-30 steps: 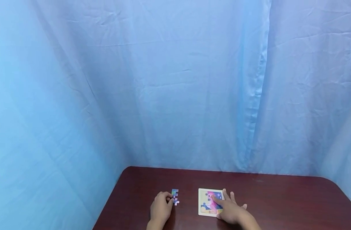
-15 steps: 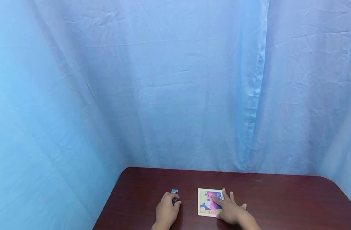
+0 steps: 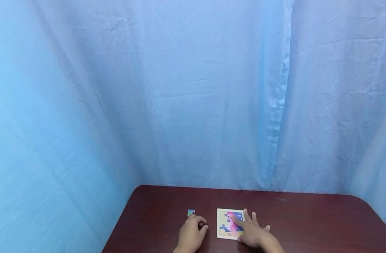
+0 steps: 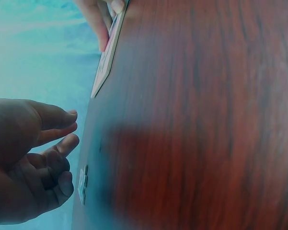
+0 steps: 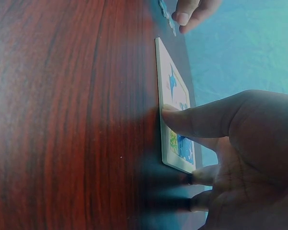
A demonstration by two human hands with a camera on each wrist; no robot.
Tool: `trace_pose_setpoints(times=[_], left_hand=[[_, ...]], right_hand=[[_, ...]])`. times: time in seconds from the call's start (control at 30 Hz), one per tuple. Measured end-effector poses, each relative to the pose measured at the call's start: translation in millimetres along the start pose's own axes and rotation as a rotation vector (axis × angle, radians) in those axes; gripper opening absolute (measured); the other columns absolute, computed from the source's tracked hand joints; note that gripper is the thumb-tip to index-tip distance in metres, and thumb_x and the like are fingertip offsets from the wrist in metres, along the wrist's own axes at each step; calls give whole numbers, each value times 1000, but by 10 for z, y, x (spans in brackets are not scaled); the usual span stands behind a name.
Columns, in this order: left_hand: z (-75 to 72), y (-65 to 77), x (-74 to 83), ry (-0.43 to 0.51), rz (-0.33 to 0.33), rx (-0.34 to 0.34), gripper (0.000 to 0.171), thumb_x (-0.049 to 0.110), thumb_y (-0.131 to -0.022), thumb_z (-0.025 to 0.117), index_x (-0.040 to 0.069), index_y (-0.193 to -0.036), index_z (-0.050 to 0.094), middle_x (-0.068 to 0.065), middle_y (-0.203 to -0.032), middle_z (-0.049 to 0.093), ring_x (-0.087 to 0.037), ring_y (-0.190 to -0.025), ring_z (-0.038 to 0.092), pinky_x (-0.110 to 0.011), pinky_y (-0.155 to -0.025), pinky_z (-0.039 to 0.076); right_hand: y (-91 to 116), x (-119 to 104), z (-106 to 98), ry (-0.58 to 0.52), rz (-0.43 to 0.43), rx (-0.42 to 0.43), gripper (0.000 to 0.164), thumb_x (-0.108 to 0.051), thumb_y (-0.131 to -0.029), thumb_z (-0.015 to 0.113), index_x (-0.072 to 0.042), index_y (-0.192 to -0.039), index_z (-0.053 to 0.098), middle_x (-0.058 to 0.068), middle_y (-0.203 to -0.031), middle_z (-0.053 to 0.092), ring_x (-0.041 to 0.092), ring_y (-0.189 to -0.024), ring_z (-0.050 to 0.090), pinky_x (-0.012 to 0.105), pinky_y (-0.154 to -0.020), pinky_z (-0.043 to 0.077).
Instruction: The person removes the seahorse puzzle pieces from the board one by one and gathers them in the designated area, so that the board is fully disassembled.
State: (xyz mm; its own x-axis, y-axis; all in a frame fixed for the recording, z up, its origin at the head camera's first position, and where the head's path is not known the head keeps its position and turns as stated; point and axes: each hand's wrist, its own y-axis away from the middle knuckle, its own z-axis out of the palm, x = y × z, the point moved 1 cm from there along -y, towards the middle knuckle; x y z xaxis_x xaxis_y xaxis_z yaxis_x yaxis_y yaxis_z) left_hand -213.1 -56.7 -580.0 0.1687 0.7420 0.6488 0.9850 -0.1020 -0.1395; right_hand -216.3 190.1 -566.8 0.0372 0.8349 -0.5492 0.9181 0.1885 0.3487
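A small jigsaw puzzle lies on the table, a cream-framed board with a pink figure, a white star and blue patches. My right hand rests on it with fingers spread; the thumb lies along the rim in the right wrist view, and other fingers reach past the far side. To the left, my left hand hovers low over the table, fingers loosely bent, nothing visible between thumb and fingertips. A blue-green puzzle piece shows just beyond it. Loose puzzle pieces lie beside its fingers in the left wrist view.
The dark red-brown wooden table has rounded far corners. Light blue curtains hang behind it and at both sides. A gap of bare tabletop separates the left hand from the puzzle board.
My left hand has slid to the right, covering the lower loose piece from the head view; its fingers have loosened. My right hand stays on the puzzle board.
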Motion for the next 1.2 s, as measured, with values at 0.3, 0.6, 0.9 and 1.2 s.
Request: trace_pose_setpoints(times=[0.3,0.6,0.9,1.2], left_hand=[[88,13,119,7,39,-60,6,18,-93,81,16,-97,77,10,-86,59,1,-73,51,-25,-64,44],[185,26,295,-19,143,-54,17,19,-88,84,10,-102,79,7,-84,59,1,-69,49,-25,-62,42],[300,-14,353,-92,101,-127,36,24,-88,85,8,-119,79,0,-95,63,-11,-68,57,-32,-66,51],[352,-4,383,-167,108,-86,40,23,-80,91,11,-117,81,0,-95,63,-18,-74,66,-33,-68,54]], right_hand=[[-24,-7,13,7,3,5,70,-15,-86,79,-17,-153,57,36,-171,15,65,-156,6,97,-100,-1],[-30,-2,16,16,6,0,68,-14,-87,78,-16,-152,58,36,-171,15,65,-156,7,97,-100,0],[-28,-13,0,9,20,-6,67,-14,-87,79,-16,-151,59,36,-171,16,65,-156,6,97,-100,-1],[-17,-7,0,-3,22,-11,68,-13,-87,79,-16,-152,58,36,-171,15,65,-156,5,96,-101,-2]])
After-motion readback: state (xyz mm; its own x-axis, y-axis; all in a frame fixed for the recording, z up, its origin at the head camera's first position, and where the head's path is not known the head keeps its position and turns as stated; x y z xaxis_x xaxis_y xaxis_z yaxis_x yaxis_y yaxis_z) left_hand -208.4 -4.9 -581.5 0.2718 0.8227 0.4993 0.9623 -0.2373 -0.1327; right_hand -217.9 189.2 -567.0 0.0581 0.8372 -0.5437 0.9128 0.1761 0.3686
